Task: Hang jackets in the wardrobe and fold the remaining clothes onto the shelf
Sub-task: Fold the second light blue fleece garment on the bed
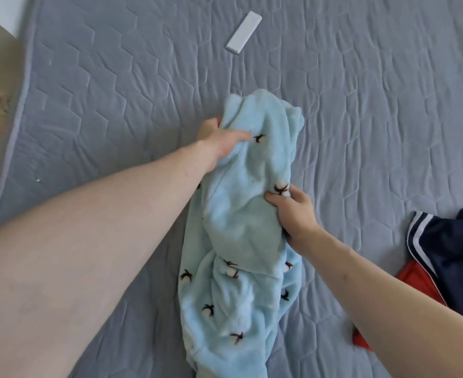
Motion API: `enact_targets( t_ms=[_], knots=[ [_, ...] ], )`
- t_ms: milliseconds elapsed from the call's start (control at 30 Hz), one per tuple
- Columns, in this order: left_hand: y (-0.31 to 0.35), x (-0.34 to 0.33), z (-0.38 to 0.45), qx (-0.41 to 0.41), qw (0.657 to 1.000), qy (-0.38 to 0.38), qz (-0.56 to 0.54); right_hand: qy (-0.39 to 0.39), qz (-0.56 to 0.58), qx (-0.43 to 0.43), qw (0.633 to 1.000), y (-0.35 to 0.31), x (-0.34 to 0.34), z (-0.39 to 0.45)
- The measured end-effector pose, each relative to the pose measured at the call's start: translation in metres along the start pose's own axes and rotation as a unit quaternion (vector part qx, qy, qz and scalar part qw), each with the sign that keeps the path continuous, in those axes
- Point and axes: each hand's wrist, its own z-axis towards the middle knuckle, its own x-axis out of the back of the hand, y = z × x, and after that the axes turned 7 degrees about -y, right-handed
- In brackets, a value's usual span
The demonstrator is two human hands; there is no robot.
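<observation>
Hands: left hand (219,141) and right hand (293,214) each clutch pale blue fleece garment (241,227) | bunched lengthwise on grey quilted bed (115,91) | advice: spread flat, smooth, then fold.

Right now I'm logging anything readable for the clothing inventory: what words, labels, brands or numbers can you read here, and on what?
None can be read.
white remote-like bar: blank side up, no markings show.
light blue fleece garment: only a dark sprig pattern, no tag showing.
navy garment: white stripes, no lettering.
</observation>
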Motion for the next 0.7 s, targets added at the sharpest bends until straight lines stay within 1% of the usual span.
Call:
enact_targets(
  t_ms=[67, 133, 167, 200, 267, 300, 367, 400, 433, 467, 533, 600, 633, 700],
  knots=[
    [0.011, -0.001, 0.007, -0.017, 0.997, -0.029, -0.064, -0.009, 0.048, 0.0, 0.999, -0.001, 0.002, -0.004],
    [0.018, -0.001, 0.011, -0.005, 0.992, -0.05, -0.119, -0.01, 0.054, 0.007, 0.998, -0.001, 0.004, -0.005],
    [0.018, -0.001, 0.014, -0.001, 0.993, -0.043, -0.108, -0.001, 0.025, 0.012, 1.0, -0.001, 0.004, -0.004],
    [0.016, 0.0, 0.017, 0.002, 0.997, -0.027, -0.07, 0.013, -0.023, 0.017, 0.999, 0.0, 0.004, -0.003],
    [0.002, 0.001, 0.02, 0.023, 0.999, 0.013, 0.038, 0.056, -0.127, 0.013, 0.99, 0.003, 0.006, -0.001],
    [-0.007, 0.001, 0.015, 0.037, 0.995, 0.043, 0.078, 0.08, -0.159, 0.002, 0.984, 0.006, 0.009, -0.001],
    [-0.027, 0.003, -0.004, 0.048, 0.99, 0.099, 0.092, 0.108, -0.156, -0.024, 0.982, 0.014, 0.013, -0.01],
    [-0.04, 0.005, -0.016, 0.046, 0.989, 0.111, 0.082, 0.119, -0.143, -0.03, 0.982, 0.02, 0.015, -0.02],
    [-0.055, 0.006, -0.03, 0.047, 0.992, 0.096, 0.068, 0.128, -0.135, -0.027, 0.982, 0.026, 0.016, -0.032],
    [-0.071, 0.007, -0.047, 0.052, 0.996, 0.054, 0.053, 0.131, -0.131, -0.021, 0.982, 0.034, 0.017, -0.046],
    [-0.102, 0.01, -0.087, 0.076, 0.994, -0.069, 0.039, 0.113, -0.132, -0.028, 0.984, 0.052, 0.017, -0.075],
    [-0.128, 0.012, -0.117, 0.075, 0.983, -0.16, 0.046, 0.068, -0.151, -0.058, 0.984, 0.07, 0.015, -0.096],
    [-0.138, 0.012, -0.126, 0.072, 0.98, -0.179, 0.051, 0.047, -0.162, -0.075, 0.983, 0.078, 0.015, -0.102],
    [-0.151, 0.015, -0.138, 0.061, 0.984, -0.164, 0.038, 0.016, -0.173, -0.096, 0.98, 0.089, 0.011, -0.109]
  ],
)
